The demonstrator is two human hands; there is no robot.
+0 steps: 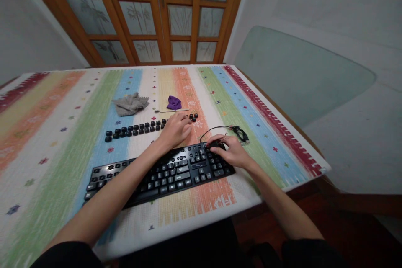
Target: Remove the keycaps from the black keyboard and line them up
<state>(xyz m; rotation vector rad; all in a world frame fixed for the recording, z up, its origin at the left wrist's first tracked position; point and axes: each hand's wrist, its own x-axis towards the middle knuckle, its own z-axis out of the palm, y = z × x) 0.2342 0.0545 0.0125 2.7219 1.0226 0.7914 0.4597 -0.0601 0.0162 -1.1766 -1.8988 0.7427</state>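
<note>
A black keyboard [182,173] lies at a slant near the table's front edge. Bare sockets show along its upper rows, where keycaps are off. Behind it, loose black keycaps [141,129] stand in two lines. My left hand [177,127] reaches over the keyboard to the right end of these lines, its bent fingers closed at a keycap [194,119]. My right hand [232,150] is at the keyboard's upper right corner, thumb and forefinger bent over the keys. A thin wire tool [223,136] pokes out by its fingers; most of it is hidden.
A crumpled grey cloth [130,104] and a small purple cloth [174,102] lie behind the keycaps. In front of the purple one is a thin stick-like brush [171,111]. The keyboard's coiled cable [240,134] rests at right on the striped tablecloth [78,134].
</note>
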